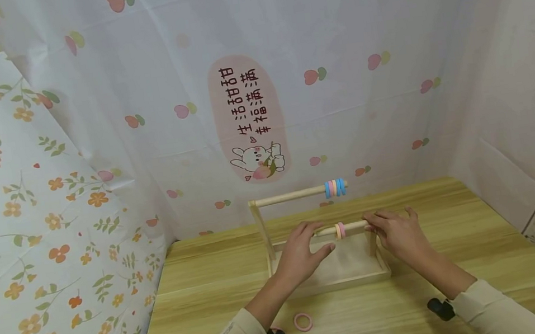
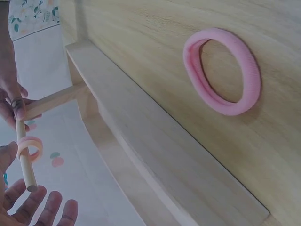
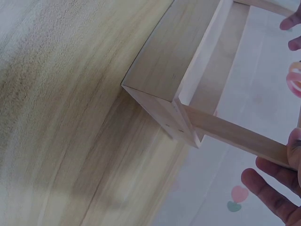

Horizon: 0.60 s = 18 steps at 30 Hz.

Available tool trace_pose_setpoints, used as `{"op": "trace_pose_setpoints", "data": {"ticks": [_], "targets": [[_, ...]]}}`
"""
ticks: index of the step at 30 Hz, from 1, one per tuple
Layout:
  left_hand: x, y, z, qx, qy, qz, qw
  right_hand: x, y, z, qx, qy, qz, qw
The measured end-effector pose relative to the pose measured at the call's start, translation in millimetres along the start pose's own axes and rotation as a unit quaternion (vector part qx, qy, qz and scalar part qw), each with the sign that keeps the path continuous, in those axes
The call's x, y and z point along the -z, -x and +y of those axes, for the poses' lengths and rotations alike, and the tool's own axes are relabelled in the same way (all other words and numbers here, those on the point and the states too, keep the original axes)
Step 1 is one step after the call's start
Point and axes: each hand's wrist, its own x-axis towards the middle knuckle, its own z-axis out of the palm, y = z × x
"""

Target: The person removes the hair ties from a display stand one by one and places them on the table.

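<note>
A wooden hair-tie rack has two horizontal rods above a tray-like base. My left hand is around the free end of the lower rod, fingers spread and relaxed, thumb apart. On that rod hang a peach hair tie and a pink hair tie, side by side. At the rod's other end, my right hand pinches the top of the short post between thumb and fingers. A loose pink hair tie lies on the table in front of the base.
Several blue, pink and peach hair ties sit near the free end of the upper rod. The wooden table meets a patterned cloth backdrop behind the rack. Floral cloth hangs at the left.
</note>
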Motion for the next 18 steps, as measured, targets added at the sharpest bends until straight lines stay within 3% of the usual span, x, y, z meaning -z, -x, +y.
{"op": "trace_pose_setpoints", "data": {"ticks": [18], "targets": [[-7.1,-10.8,3.4,0.004,-0.004,-0.011,0.9999,-0.6,-1.0,1.1,0.007,-0.001,0.010,0.9999]]}}
